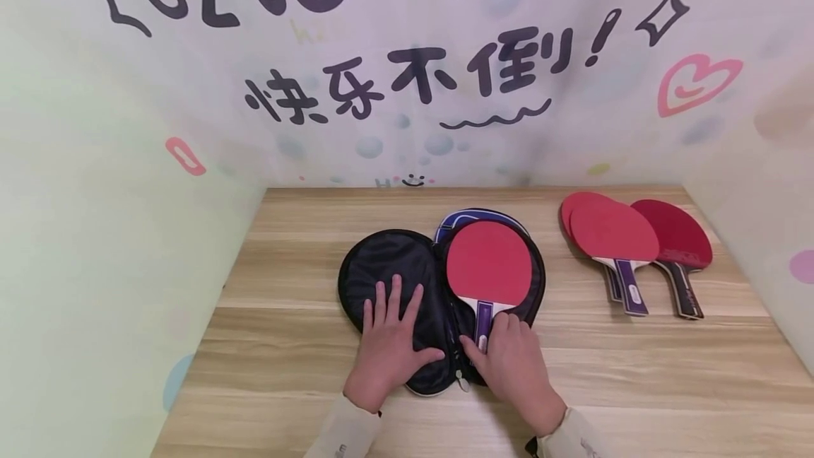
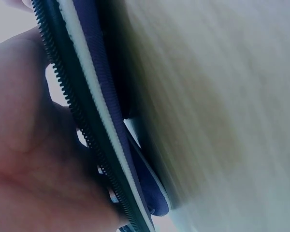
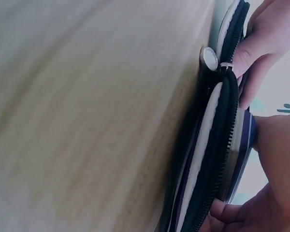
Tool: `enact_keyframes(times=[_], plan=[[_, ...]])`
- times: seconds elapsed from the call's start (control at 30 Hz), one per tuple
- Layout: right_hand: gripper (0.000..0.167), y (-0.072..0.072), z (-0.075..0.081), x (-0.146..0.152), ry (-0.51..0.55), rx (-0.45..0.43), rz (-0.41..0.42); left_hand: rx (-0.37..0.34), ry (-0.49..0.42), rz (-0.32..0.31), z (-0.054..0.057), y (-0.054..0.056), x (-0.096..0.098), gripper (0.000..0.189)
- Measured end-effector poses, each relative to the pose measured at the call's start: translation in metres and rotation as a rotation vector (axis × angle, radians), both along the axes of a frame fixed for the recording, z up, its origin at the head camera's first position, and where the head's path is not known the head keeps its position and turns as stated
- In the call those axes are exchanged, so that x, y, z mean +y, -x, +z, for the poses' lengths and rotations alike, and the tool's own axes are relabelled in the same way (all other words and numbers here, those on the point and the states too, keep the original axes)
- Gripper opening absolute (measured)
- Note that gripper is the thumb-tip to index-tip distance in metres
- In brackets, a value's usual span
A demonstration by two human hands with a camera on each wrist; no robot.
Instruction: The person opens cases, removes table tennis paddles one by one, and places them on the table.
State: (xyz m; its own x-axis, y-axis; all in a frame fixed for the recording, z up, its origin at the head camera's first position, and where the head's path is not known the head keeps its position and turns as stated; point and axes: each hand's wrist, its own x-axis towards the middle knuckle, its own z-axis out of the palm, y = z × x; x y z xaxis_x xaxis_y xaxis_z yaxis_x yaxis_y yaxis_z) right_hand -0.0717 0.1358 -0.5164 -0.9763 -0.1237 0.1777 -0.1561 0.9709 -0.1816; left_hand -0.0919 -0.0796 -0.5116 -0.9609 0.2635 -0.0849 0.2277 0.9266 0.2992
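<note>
An unzipped black paddle case (image 1: 381,256) lies spread on the table, its two halves side by side. My left hand (image 1: 389,352) rests on the lining of the left half, fingers straight and spread. In the right half lies a red ping-pong paddle (image 1: 488,260) with a purple-and-white handle, blade away from me. My right hand (image 1: 514,360) grips that handle, thumb on its left side and fingers curled at its right. The silver zipper pull (image 3: 209,59) hangs at the near end between the halves. In the left wrist view, zipper teeth (image 2: 67,92) run beside my left palm.
Behind the right half shows a blue piece with white lines (image 1: 455,222). Several red paddles stand grouped at the right: one in front (image 1: 613,232), one mostly behind it, and a darker one (image 1: 677,235). A printed wall (image 1: 356,161) borders the wooden table (image 1: 280,345).
</note>
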Motion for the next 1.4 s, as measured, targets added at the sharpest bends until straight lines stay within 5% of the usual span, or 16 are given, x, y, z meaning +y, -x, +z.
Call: enact_keyframes(times=[0.33,0.67,0.8,0.93,1.13,1.4], plan=[[0.026,-0.005,0.014,0.025,0.282,0.064,-0.062,-0.028,-0.029,0.003,-0.004,0.001,0.000,0.109],[0.025,-0.006,0.031,0.054,0.386,0.185,-0.012,-0.028,-0.032,0.019,-0.002,0.000,-0.003,0.108],[0.023,0.005,0.044,0.075,0.421,0.236,-0.042,-0.031,-0.034,0.014,-0.002,0.001,-0.004,0.108],[0.011,0.033,0.057,0.115,0.401,0.234,-0.123,-0.035,-0.036,0.016,-0.002,0.001,-0.005,0.108],[0.029,0.075,0.062,0.193,0.275,0.051,-0.248,-0.046,-0.024,0.015,-0.004,0.002,-0.006,0.109],[0.035,0.084,0.050,0.233,0.194,-0.115,-0.247,-0.043,-0.021,-0.003,-0.005,0.003,-0.006,0.109]])
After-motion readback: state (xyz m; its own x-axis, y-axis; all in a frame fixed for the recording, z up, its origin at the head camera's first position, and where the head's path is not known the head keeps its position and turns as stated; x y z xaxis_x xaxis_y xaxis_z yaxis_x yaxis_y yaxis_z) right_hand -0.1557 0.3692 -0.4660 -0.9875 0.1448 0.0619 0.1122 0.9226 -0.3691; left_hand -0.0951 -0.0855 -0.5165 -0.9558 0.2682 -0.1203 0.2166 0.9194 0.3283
